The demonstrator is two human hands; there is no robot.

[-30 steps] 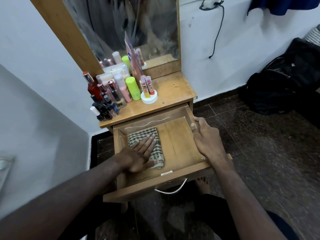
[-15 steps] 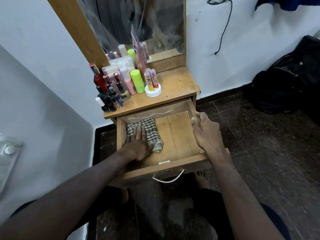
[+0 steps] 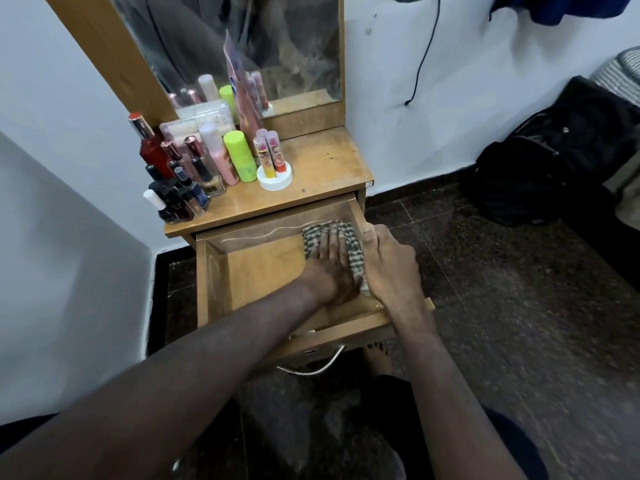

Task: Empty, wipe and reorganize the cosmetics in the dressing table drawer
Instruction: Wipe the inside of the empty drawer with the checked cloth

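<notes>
In the right rear corner of the open drawer (image 3: 221,271), the left hand (image 3: 330,268) lies flat, fingers straight, pressing a checked cloth (image 3: 353,251) against the wooden floor. The right hand (image 3: 388,265) curls over the drawer's right side wall and grips it, thumb on the rim, which looks meant to keep the drawer from sliding under the rubbing. The drawer holds nothing but the cloth; the cosmetics (image 3: 194,168) stand crowded on the left of the tabletop (image 3: 322,168) above: a red bottle (image 3: 149,150), a green tube (image 3: 240,155), small dark nail polish bottles (image 3: 173,199), and lip balm sticks (image 3: 270,150) in a white round stand. To do the wiping well, I would say the palm should keep firm, even pressure and work the cloth tight into the corners and along the walls, where dust gathers, then cover the bare left half of the floor before anything goes back. The steadying grip is worth keeping throughout. As for writing, the labels on the bottles and tubes are too small and blurred to read, and I can make out no brand.
</notes>
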